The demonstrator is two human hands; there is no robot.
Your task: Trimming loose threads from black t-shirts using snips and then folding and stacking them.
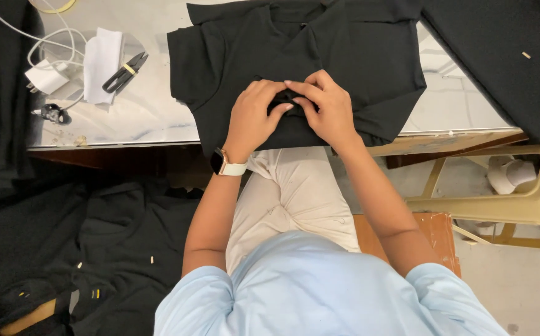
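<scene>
A black polo shirt (344, 50) lies flat on the pale table (151, 112), its collar at the far edge. My left hand (254, 118) and my right hand (329, 109) meet over the shirt's near hem, the fingers of both pinching a small bunched fold of the black fabric between them. A watch with a white strap (226, 165) sits on my left wrist. What the fingertips hold inside the fold is hidden.
Black thread snips (125, 71) lie at the table's left beside a white cloth piece (102, 62), a white charger and cable (46, 74). More black garments lie at right (506, 56) and in a pile on the floor (95, 249). A beige plastic stool (506, 193) stands right.
</scene>
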